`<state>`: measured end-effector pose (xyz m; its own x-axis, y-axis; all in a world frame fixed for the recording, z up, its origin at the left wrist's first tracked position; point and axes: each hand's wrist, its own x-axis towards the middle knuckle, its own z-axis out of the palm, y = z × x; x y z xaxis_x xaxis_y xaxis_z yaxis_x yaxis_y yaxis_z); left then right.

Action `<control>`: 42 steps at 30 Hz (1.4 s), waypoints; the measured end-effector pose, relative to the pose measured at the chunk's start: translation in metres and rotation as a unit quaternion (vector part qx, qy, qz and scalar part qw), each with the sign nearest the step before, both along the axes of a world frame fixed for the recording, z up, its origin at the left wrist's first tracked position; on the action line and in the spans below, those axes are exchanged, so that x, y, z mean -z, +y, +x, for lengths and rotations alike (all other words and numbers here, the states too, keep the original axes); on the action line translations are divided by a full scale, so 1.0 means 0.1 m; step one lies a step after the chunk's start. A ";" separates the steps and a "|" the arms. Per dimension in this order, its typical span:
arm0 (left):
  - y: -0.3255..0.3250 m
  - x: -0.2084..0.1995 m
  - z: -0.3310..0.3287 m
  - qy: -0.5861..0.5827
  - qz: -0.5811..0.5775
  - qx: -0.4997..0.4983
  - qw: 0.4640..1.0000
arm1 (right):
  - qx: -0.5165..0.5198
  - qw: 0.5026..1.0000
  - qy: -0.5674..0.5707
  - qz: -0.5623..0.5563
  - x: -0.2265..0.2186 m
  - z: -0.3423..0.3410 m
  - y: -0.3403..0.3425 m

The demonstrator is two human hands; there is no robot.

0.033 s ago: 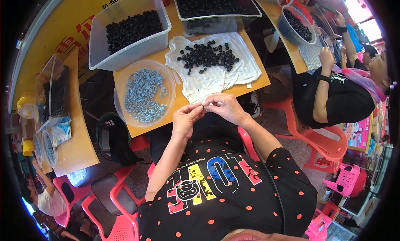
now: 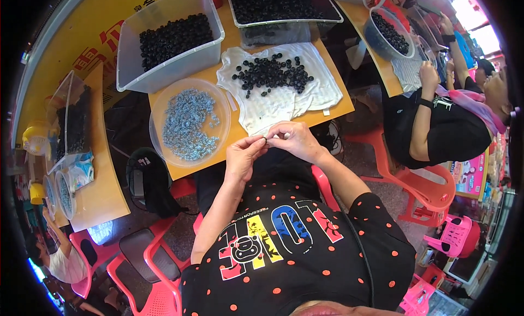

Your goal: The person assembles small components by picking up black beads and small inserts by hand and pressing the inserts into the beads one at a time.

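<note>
At the table's near edge my left hand (image 2: 243,155) pinches a small dark piece (image 2: 266,139) between thumb and fingertips. My right hand (image 2: 297,142) meets it there, its thumb and forefinger closed at the same piece. The fingers cover most of it, so its exact shape is hidden. Just beyond my hands lies a white cloth (image 2: 256,115), spread flat, with a scatter of small round black parts (image 2: 273,73) on it. To the left of the cloth, a round clear tray (image 2: 222,133) holds a heap of small bluish, shiny pieces (image 2: 188,122).
Behind these stand a clear plastic bin (image 2: 128,57) and a second bin (image 2: 284,22), both with black parts. On the right, a co-worker (image 2: 442,119) sits at another table beside a round tub (image 2: 387,35). Red chairs (image 2: 376,147) flank me; a dark bag (image 2: 150,177) hangs at left.
My right hand's fingers have shifted very slightly at the small dark piece. The left hand and the things on the table look the same.
</note>
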<state>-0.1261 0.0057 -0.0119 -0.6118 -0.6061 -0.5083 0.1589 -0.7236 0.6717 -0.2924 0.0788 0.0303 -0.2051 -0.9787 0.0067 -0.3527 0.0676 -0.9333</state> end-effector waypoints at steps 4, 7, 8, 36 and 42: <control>0.06 -0.03 0.06 0.001 0.021 -0.012 1.000 | -0.042 0.994 -0.063 0.078 0.01 -0.02 -0.01; 0.11 -0.06 0.07 0.015 0.012 0.021 1.000 | -0.053 0.979 -0.146 0.129 0.07 -0.07 0.03; 0.12 -0.06 0.07 0.015 0.013 0.018 1.000 | -0.059 0.972 -0.177 0.141 0.07 -0.09 0.04; 0.06 -0.20 0.21 0.067 -0.021 -0.023 0.997 | -0.060 0.904 0.392 -0.162 0.35 -0.30 -0.56; -0.03 -0.28 0.19 0.132 0.070 -0.078 0.986 | -0.005 0.998 -0.013 -0.068 -0.25 0.04 -0.29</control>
<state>-0.1068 0.0024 0.0156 -0.6391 -0.6387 -0.4285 0.4314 -0.7589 0.4877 -0.2884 0.0496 0.0558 -0.1973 -0.9711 0.1346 -0.3284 -0.0639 -0.9424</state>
